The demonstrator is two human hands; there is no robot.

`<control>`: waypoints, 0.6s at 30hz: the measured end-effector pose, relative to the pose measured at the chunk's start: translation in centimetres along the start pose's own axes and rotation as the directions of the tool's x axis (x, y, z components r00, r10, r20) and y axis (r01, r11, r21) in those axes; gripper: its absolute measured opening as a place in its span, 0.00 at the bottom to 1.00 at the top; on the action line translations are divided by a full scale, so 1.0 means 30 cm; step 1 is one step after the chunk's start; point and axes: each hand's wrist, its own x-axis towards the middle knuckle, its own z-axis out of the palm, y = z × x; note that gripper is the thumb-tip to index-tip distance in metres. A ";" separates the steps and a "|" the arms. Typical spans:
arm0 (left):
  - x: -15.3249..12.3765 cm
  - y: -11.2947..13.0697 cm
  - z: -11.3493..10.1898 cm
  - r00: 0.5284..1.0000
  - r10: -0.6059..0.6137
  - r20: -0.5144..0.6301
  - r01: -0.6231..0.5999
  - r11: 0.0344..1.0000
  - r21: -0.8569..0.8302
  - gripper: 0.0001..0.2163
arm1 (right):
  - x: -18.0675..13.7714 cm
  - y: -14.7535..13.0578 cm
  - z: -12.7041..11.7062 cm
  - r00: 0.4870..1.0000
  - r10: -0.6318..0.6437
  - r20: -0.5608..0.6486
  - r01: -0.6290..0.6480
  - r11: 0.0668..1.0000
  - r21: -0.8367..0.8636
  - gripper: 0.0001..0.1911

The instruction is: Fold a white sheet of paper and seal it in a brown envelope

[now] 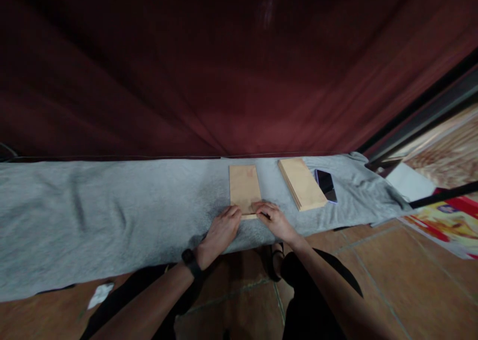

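A flat tan paper envelope (244, 185) lies on the grey cloth in front of me, its long sides pointing away. Along its near edge runs a narrow pale strip, like a folded flap. My left hand (223, 228), with a dark band on the wrist, has its fingers closed on the near left corner. At the near right corner my right hand (274, 220) pinches the same edge, fingers bent. The fingertips partly cover both corners. To the right rests a neat stack of similar tan envelopes (303, 184), slightly turned, apart from my right hand.
A phone (326, 184) lies just right of the stack. The grey cloth (112, 210) covers a long low surface, backed by a dark red curtain (209, 81). A red and yellow printed box (448, 223) is at the far right. Crumpled white paper (100, 295) lies on the tiled floor.
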 end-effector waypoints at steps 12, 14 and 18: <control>-0.001 0.022 -0.025 0.998 -0.018 0.063 0.016 0.999 0.031 0.15 | -0.017 -0.070 -0.001 0.999 -0.008 0.039 0.013 0.991 -0.133 0.15; -0.010 0.025 -0.017 0.998 0.009 0.065 -0.013 0.998 0.061 0.17 | -0.042 -0.110 0.022 0.993 -0.040 0.108 0.060 0.981 -0.182 0.19; -0.039 0.029 0.012 0.998 0.051 0.049 -0.056 0.991 0.118 0.21 | -0.092 -0.165 0.080 0.981 -0.071 0.180 0.121 0.951 -0.284 0.26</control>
